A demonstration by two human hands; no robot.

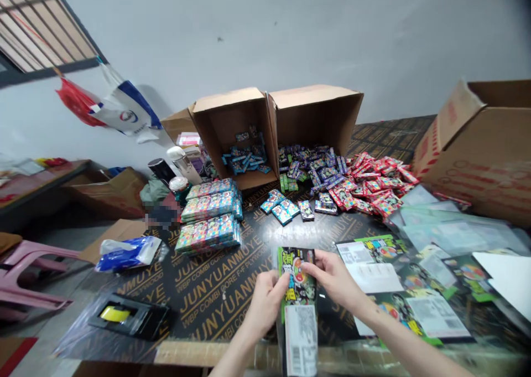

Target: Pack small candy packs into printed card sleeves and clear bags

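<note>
Both hands are closed on one pouch (299, 280), which is at the lower centre of the frame, over the near edge of the counter (253, 255). The left hand (269, 297) pinches its left side, thumb on the printed face; the right hand (332, 274) grips its upper right edge. The hands are a little apart, with the printed panel between them and the white barcode label hanging below. Whether anything is inside the pouch cannot be told.

The work looks to be partway along. At centre left, bundles (209, 202) of blue packs stand in neat stacks under shiny clear wrap, and these seem to be the finished part. Much appears to be left: blue packets (246, 161) lie loose in the left box (228, 101), purple packets (327, 169) spill from the right box (317, 97) at upper centre, with a few green packets (289, 183) at their left edge, and red packets (373, 183) are heaped right of them. In front of the boxes, some blue packs (285, 211) and black packs (326, 204) lie singly on the counter.

More printed pouches (384, 247) lie spread at the lower right, seemingly not yet used, with clear sleeves (464, 230) above them, near the carton (481, 133) at the right edge. How many pouches are already done does not show.
</note>
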